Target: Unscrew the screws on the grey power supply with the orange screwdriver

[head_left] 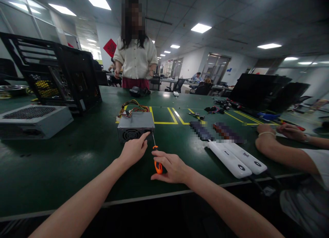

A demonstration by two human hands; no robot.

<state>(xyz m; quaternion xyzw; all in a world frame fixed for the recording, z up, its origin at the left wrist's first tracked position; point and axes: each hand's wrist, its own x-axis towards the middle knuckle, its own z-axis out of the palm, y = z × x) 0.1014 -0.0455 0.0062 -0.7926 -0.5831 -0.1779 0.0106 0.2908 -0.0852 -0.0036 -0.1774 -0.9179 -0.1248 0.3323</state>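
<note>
A grey computer power supply (pixel 136 123) stands on the green table in front of me, its fan grille facing me and a bundle of coloured wires (pixel 133 107) behind it. My left hand (pixel 133 151) reaches to the right end of that grille face, index finger stretched out against it and the other fingers curled. In my right hand (pixel 172 166) is an orange and black screwdriver (pixel 158 167), held between thumb and fingers. Its thin shaft points up and away, with the tip at the power supply's right front edge. Whether the tip sits in a screw is too small to tell.
At left are a black computer case (pixel 74 76) and another power supply (pixel 36 123). Two white power banks (pixel 231 159) with dark phones lie at right, near a co-worker's hands (pixel 267 135). Yellow tape (pixel 164 122) marks the table. A person (pixel 136 59) stands across it.
</note>
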